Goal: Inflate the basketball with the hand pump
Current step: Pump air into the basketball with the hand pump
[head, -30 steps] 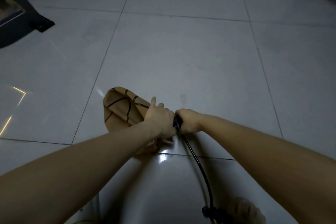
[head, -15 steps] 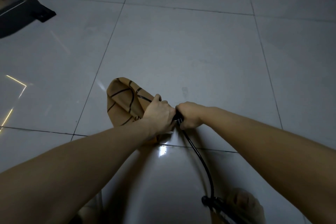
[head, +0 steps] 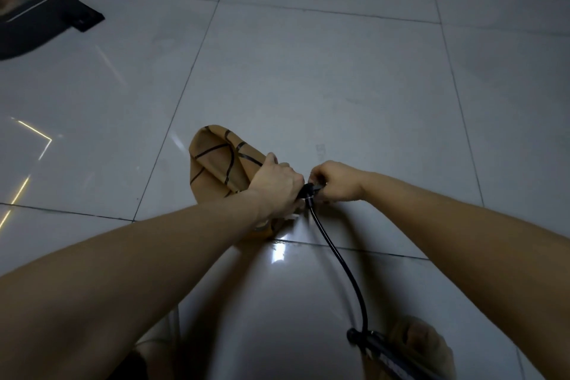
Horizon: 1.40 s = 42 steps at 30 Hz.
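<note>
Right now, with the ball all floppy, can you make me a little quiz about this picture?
1. True or false: the basketball that the left hand holds is round and full.
2. What does the right hand pinch? A a shoe; B the black hose; C a cup.
3. Fill in: the pump lies low on the floor, next to the person's ____.
Key: 1 false, it is flat and folded. 2 B, at the hose's end by the ball. 3 foot.
</note>
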Each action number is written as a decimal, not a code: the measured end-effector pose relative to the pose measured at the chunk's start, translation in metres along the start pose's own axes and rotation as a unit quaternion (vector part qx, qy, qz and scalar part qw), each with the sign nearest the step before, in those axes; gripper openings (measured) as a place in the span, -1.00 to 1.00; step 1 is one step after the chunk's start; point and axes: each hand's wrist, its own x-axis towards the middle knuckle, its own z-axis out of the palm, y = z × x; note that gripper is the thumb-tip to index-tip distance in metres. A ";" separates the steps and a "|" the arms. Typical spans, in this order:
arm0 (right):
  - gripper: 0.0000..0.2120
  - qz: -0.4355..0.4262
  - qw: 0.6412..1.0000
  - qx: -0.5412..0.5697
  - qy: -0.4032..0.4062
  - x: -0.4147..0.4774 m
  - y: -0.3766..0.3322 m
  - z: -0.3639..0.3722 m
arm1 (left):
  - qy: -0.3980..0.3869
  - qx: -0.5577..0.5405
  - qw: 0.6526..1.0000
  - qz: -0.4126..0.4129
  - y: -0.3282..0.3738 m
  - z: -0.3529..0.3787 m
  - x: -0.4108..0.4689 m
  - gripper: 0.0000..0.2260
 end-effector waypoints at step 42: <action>-0.86 0.053 0.827 0.547 0.116 0.034 0.026 0.071 | -0.046 -0.194 0.977 -0.080 -0.038 0.010 0.010 -0.73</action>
